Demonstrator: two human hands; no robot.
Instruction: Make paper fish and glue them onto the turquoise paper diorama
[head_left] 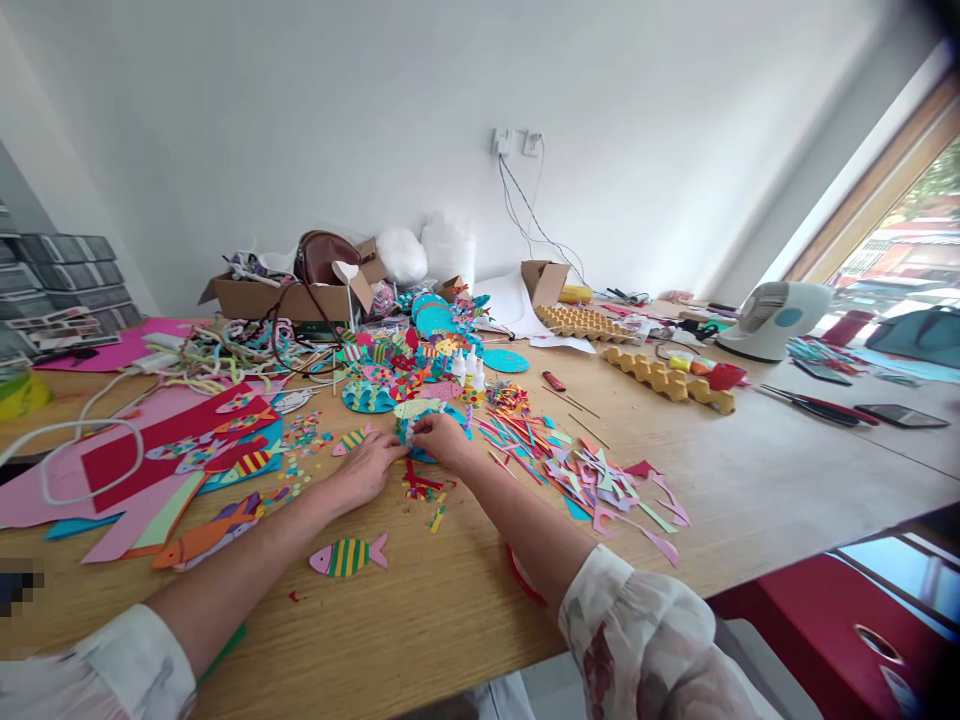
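Observation:
A round blue craft piece (427,457) with a pale green paper fish (417,408) at its upper side lies in the middle of the table, partly hidden by my hands. My left hand (367,468) rests low with its fingers stretched out, fingertips touching the left edge of the blue piece. Over its middle, my right hand (441,440) is closed in a pinch; what sits between the fingertips is too small to make out. Just below are red paper scraps (421,486). A pink fish with green and yellow stripes (349,556) lies nearer to me.
Finished-looking paper fish and discs are heaped behind, beside white glue bottles (471,370). Paper strips (592,470) spread to the right, coloured sheets (142,460) to the left. Farther off are egg-carton pieces (667,380), a fan (772,320) and a cardboard box (281,300).

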